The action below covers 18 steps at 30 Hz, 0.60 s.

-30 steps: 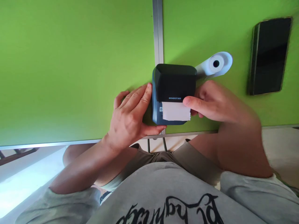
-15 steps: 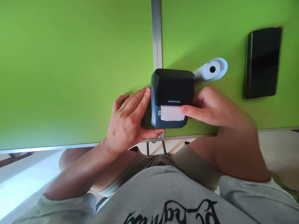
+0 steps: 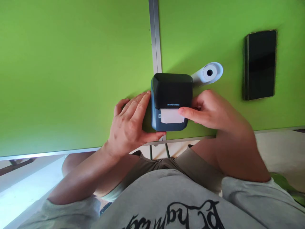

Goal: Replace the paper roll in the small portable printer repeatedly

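Note:
A small label printer (image 3: 173,90) with a black lid and a blue-grey base rests on the green table near its front edge. A strip of white paper (image 3: 172,116) sticks out from under the lid toward me. My left hand (image 3: 130,124) is against the printer's left side, fingertips on the side and thumb at the front edge, holding it. My right hand (image 3: 209,109) is at the right side, thumb on the paper's right edge by the lid; its other fingers are partly hidden beside the printer. Behind the printer stands a white paper roll (image 3: 209,72), its loose strip reaching the printer's back.
A black phone (image 3: 261,65) in a case lies at the right of the green table (image 3: 71,63). A metal seam (image 3: 154,35) runs down the table and passes under the printer. My legs are below the table's front edge.
The printer, roll and phone appear slightly further left as the view shifts. Both hands keep nearly the same hold on the printer.

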Tool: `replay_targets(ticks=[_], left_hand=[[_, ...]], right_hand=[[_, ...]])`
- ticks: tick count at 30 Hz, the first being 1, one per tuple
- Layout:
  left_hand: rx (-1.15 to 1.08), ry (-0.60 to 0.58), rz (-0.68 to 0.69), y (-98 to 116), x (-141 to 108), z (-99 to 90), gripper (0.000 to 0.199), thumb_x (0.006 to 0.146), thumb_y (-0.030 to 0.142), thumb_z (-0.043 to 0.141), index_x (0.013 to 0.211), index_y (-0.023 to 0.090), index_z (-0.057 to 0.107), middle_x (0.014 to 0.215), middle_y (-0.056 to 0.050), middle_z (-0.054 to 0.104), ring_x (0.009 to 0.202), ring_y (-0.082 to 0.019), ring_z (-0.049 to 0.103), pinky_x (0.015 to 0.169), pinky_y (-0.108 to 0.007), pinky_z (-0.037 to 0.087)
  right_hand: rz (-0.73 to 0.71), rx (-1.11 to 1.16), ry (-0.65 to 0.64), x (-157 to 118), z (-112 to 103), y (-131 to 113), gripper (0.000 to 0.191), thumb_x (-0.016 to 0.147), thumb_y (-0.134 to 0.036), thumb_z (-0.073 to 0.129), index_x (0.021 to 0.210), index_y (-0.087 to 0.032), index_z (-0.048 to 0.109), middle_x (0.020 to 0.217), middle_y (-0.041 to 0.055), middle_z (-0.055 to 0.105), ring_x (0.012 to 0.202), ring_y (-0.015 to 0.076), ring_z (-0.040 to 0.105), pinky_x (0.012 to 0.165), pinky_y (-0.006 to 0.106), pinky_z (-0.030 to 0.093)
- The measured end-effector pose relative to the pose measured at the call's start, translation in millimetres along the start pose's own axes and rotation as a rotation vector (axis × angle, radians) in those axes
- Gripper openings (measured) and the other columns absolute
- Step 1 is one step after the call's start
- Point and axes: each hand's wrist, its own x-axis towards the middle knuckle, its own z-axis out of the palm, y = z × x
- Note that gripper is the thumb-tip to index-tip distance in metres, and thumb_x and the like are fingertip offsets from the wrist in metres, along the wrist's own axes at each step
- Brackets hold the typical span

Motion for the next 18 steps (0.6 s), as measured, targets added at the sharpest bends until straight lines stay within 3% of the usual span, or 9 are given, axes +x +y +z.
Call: replay_targets(ticks=[5, 10, 15, 17, 18], left_hand=[[0.032, -0.017, -0.021, 0.6, -0.6, 2.1, 0.106, 0.085, 0.091, 0.050, 0.161, 0.018, 0.037, 0.148, -0.017, 0.065, 0.134, -0.033, 0.064, 0.116, -0.044, 0.040], [0.008, -0.008, -0.011, 0.5, -0.6, 1.9, 0.106, 0.087, 0.089, 0.051, 0.162, 0.017, 0.035, 0.150, -0.018, 0.064, 0.134, -0.034, 0.064, 0.116, -0.045, 0.039], [-0.001, -0.014, 0.000, 0.4, 0.1, 0.9, 0.105, 0.087, 0.089, 0.051, 0.162, 0.018, 0.034, 0.148, -0.017, 0.065, 0.132, -0.034, 0.065, 0.116, -0.044, 0.039], [0.001, -0.002, 0.004, 0.4, 0.2, 0.9, 0.104, 0.087, 0.089, 0.051, 0.162, 0.018, 0.034, 0.147, -0.017, 0.066, 0.131, -0.034, 0.066, 0.115, -0.044, 0.040], [-0.001, 0.002, 0.005, 0.4, 0.1, 0.9, 0.104, 0.087, 0.088, 0.051, 0.162, 0.018, 0.034, 0.147, -0.017, 0.066, 0.131, -0.034, 0.066, 0.115, -0.044, 0.039]], right_hand=[[0.014, 0.018, 0.041, -3.3, 1.6, -0.1, 0.072, 0.084, -0.068, 0.071, 0.043, -0.020, 0.036, 0.048, -0.0033, 0.025, 0.048, 0.0059, 0.021, 0.044, 0.030, 0.011], [-0.083, 0.041, 0.092, -7.9, 2.9, -3.5, 0.075, 0.085, -0.072, 0.065, 0.042, -0.020, 0.032, 0.049, -0.0047, 0.017, 0.047, 0.0052, 0.019, 0.047, 0.031, 0.010], [-0.266, 0.054, 0.302, -13.3, 6.5, -11.8, 0.068, 0.092, -0.047, 0.066, 0.044, -0.017, 0.028, 0.049, -0.0058, 0.015, 0.049, 0.0043, 0.016, 0.052, 0.032, 0.013], [-0.265, 0.067, 0.410, -15.8, 5.2, -15.7, 0.065, 0.092, -0.043, 0.065, 0.044, -0.017, 0.030, 0.045, -0.0047, 0.021, 0.049, 0.0058, 0.018, 0.054, 0.033, 0.014], [-0.235, 0.080, 0.387, -17.1, 3.6, -17.7, 0.063, 0.094, -0.044, 0.063, 0.044, -0.018, 0.033, 0.044, -0.0035, 0.026, 0.050, 0.0072, 0.022, 0.055, 0.033, 0.016]])
